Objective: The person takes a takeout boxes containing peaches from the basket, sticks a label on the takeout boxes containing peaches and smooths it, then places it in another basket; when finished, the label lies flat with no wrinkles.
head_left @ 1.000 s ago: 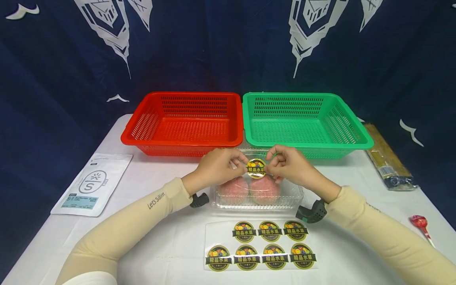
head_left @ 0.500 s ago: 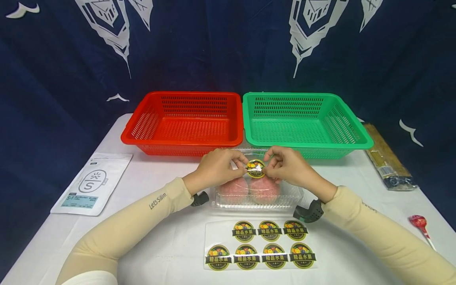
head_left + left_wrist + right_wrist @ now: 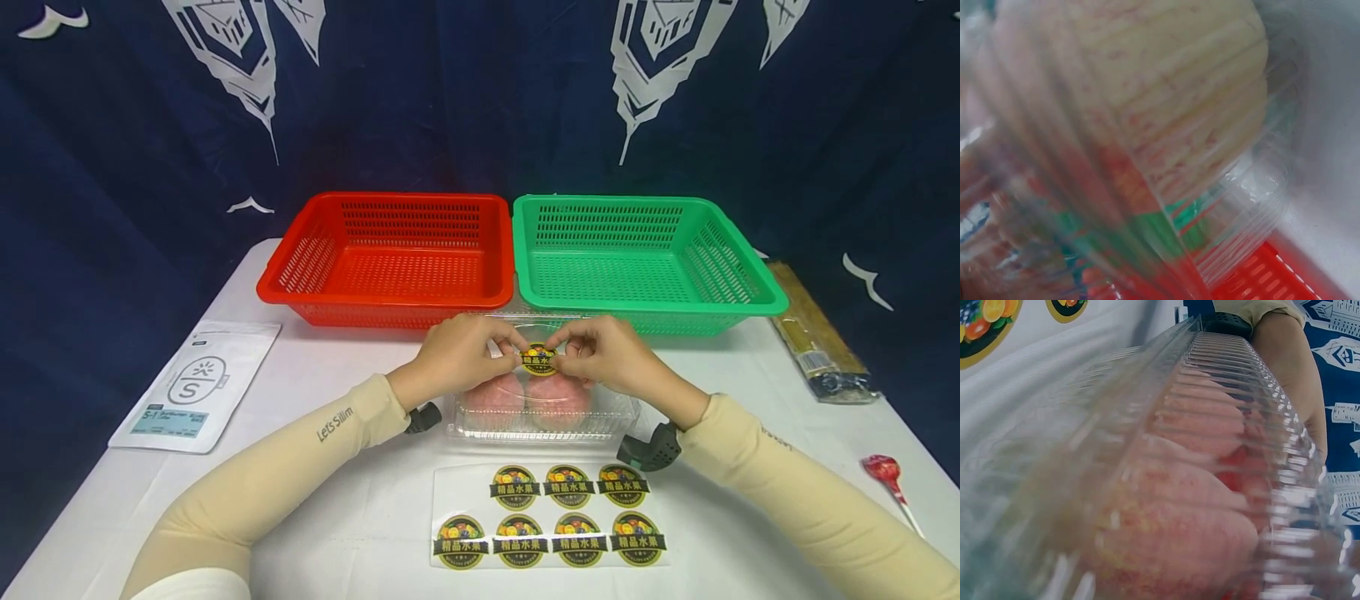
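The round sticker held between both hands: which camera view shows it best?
The head view: the round sticker sits unblocked between the left hand and right hand. Both wrist views show only the clear fruit box, not this sticker.

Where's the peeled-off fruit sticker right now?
Head view, centre: the fruit sticker is pinched between the left hand and right hand, over the clear clamshell box of pink fruit, just in front of the red basket and green basket.
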`<control>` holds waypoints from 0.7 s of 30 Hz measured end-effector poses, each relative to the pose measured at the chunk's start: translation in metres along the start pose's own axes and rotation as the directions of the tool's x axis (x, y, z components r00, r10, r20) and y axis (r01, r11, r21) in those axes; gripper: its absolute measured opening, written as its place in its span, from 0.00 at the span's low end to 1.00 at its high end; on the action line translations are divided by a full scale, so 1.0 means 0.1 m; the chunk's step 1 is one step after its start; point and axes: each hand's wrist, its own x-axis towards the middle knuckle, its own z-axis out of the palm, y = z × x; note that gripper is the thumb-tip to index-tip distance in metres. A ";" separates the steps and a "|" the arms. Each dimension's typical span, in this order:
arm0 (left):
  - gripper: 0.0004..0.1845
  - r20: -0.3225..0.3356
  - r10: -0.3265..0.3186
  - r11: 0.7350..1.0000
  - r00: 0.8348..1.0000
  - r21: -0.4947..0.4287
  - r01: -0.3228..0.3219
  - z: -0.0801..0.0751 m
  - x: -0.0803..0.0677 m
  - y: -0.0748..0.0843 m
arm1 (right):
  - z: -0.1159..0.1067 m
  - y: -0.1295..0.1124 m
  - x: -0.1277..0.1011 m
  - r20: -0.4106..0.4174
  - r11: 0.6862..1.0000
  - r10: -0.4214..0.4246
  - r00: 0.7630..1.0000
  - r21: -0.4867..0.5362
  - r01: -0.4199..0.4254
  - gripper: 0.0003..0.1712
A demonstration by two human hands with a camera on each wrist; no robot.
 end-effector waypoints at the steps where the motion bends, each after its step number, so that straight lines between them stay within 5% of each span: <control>1: 0.12 0.000 0.002 1.000 1.000 0.002 -0.002 0.00 0.00 0.00 | 0.00 0.00 0.00 0.001 1.000 -0.001 1.000 -0.006 0.001 0.12; 15: 0.17 0.020 -0.004 1.000 1.000 0.009 0.004 -0.01 0.00 0.03 | -0.01 -0.02 0.00 0.014 0.997 -0.027 1.000 -0.078 0.028 0.26; 21: 0.23 0.065 0.033 0.999 0.997 -0.044 -0.030 -0.04 -0.01 0.01 | -0.09 0.03 -0.03 0.084 0.997 -0.083 0.993 0.001 0.083 0.28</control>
